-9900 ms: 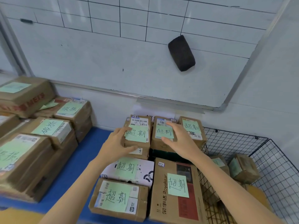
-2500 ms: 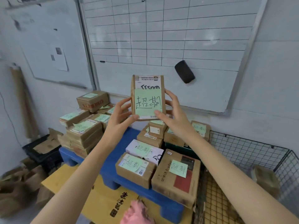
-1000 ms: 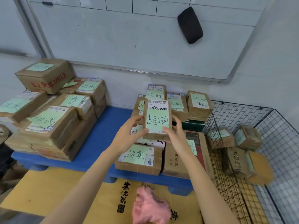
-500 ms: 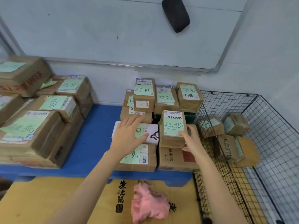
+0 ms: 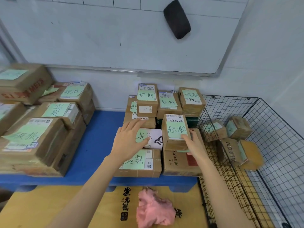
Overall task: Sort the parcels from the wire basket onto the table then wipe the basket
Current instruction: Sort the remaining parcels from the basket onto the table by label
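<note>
Two bare hands reach over the low blue table (image 5: 98, 145) in the head view. The right hand (image 5: 194, 143) grips a small brown cardboard parcel (image 5: 176, 130) that bears a green handwritten note. Its thumb lies on the note's lower right corner and its fingers curl round the parcel's right side. That parcel rests on top of a larger brown carton with a red panel (image 5: 177, 163) at the table's right end, just beside the black wire basket (image 5: 279, 129). The left hand (image 5: 130, 142) is spread flat, fingers straight and a little apart, over a white parcel with a green note (image 5: 156, 137); whether it presses down on it cannot be told. Several brown parcels (image 5: 233, 153) lie inside the basket, near its left wall and back corner. A crumpled pink cloth (image 5: 154, 209) lies on a flat yellow cardboard sheet (image 5: 49, 208) below the table's front edge.
</note>
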The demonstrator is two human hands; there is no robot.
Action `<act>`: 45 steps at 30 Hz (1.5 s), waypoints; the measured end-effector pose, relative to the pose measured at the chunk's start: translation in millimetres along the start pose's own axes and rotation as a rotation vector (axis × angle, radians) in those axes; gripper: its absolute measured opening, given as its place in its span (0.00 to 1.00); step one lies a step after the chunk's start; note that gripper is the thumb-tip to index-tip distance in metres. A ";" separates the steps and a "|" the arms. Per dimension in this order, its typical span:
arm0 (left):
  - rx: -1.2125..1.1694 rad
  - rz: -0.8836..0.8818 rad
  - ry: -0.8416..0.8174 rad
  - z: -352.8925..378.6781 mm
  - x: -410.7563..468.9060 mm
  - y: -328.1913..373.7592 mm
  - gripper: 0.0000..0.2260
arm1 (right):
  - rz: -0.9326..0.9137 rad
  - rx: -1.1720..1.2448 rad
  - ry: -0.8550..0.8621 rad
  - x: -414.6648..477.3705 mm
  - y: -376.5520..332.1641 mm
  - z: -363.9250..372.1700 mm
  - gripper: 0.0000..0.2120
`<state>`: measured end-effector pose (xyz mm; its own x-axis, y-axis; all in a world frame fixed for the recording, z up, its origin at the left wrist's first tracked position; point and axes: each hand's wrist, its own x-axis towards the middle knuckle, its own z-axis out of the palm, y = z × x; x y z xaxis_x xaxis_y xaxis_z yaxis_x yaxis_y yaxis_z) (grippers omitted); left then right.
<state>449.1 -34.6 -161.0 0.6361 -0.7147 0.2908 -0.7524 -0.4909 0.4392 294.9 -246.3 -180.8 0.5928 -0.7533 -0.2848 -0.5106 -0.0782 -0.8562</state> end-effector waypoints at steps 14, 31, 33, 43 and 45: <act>0.007 0.056 -0.010 -14.9 4.6 13.1 0.33 | -0.201 -0.259 0.164 -25.8 -28.4 -13.3 0.28; 0.096 0.234 0.023 -3.4 37.3 148.3 0.34 | -0.448 -0.795 0.398 -75.6 -30.1 -153.7 0.32; 0.114 0.247 0.019 6.3 37.8 172.0 0.32 | -0.454 -0.816 0.403 -80.1 -18.7 -177.9 0.32; 0.185 0.203 0.073 63.3 21.2 308.3 0.39 | -0.467 -0.789 0.365 -90.6 45.7 -320.7 0.32; 0.191 0.194 0.085 74.0 17.9 331.5 0.38 | -0.482 -0.790 0.352 -89.5 56.2 -343.4 0.32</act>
<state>198.4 -247.0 -73.1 0.4834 -0.7640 0.4274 -0.8748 -0.4403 0.2024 -0.7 -407.4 -55.4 0.6932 -0.6672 0.2725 -0.6075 -0.7444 -0.2771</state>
